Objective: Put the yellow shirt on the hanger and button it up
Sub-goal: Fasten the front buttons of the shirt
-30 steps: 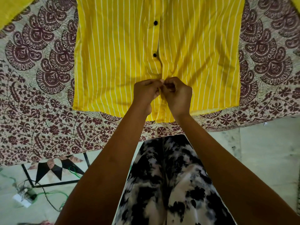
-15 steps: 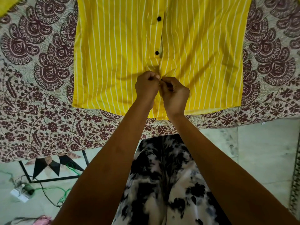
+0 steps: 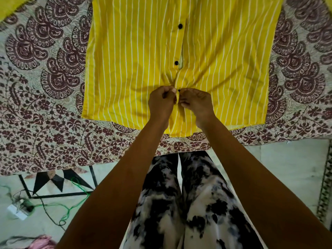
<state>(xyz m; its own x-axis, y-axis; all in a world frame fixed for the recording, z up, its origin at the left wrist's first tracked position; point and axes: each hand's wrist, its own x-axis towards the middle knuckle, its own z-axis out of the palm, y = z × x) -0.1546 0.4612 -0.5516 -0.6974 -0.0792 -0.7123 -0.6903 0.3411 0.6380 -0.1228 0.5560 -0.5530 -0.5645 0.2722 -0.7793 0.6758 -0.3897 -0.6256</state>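
Legs in black-and-white patterned trousers (image 3: 188, 203) nearest, standing at edge of printed bedspread (image 3: 45, 123). Both forearms reach forward. Left hand (image 3: 161, 103) and right hand (image 3: 196, 102) close together, fingers curled, each pinching one edge of placket low on yellow shirt (image 3: 134, 60), which lies flat on bedspread. Small black button (image 3: 179, 90) between thumbs. Further up, two fastened buttons (image 3: 176, 63).

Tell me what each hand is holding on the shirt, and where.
Both hands pinch the yellow shirt at its front opening near the hem: left hand the left edge, right hand the right edge, beside a black button.
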